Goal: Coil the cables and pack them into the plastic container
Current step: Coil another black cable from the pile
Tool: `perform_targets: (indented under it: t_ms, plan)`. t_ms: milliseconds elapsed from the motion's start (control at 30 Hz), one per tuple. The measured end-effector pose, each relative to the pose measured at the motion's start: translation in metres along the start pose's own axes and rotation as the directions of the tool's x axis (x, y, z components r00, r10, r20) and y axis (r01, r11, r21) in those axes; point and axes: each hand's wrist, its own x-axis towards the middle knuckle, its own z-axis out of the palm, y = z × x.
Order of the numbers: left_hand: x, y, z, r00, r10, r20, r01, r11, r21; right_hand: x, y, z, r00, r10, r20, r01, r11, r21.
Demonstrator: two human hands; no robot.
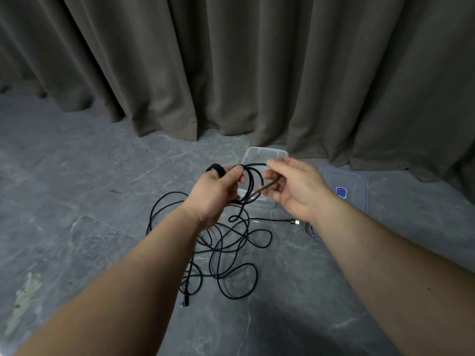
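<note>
- Clear plastic container [266, 153] stands on the grey stone floor [77, 176] just in front of the taupe curtain [231, 60]; its lid is off, and what can be seen of the inside, through the near-transparent walls and past the hands, holds no cable.
- Its lid [344, 187], clear with a blue label, lies flat on the floor just to the right of the container, apart from it.
- Black cable [231, 253] is mostly spread on the floor nearer the person, in loose overlapping loops; one plug end lies near the left forearm, and a metal USB plug [297, 222] points right, beside the right wrist.
- A few turns of that cable are raised in front of the container as a small coil [250, 182] held between both hands.
- Left hand [214, 192] has its fingers curled round the left side of the coil, thumb pressed on the strands; a black strap band shows at its top.
- Right hand [295, 188] pinches the upper strand between thumb and forefinger, the other fingers loosely bent behind the loop.
- Grey cable [312, 231], partly hidden under the right forearm, lies coiled on the floor near the lid.
</note>
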Motion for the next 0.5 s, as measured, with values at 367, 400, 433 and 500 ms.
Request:
perform_targets:
  t_ms: [367,400,433,500]
  plan:
    - [0.007,0.009,-0.009,0.947,-0.038,-0.320,-0.062,0.954,-0.294,0.002,0.013,-0.007,0.995,-0.028,0.092,0.060,0.929,-0.365]
    - [0.006,0.009,-0.012,0.943,-0.060,-0.328,-0.056,0.941,-0.333,0.006,0.018,-0.011,0.996,-0.086,0.024,0.088,0.890,-0.448]
    - [0.006,0.009,-0.013,0.941,-0.082,-0.327,-0.047,0.929,-0.368,0.010,0.022,-0.013,0.986,-0.160,-0.047,0.116,0.860,-0.498]
    - [0.004,0.010,-0.011,0.943,-0.133,-0.304,-0.013,0.901,-0.434,0.016,0.026,-0.016,0.934,-0.328,-0.143,0.172,0.762,-0.624]
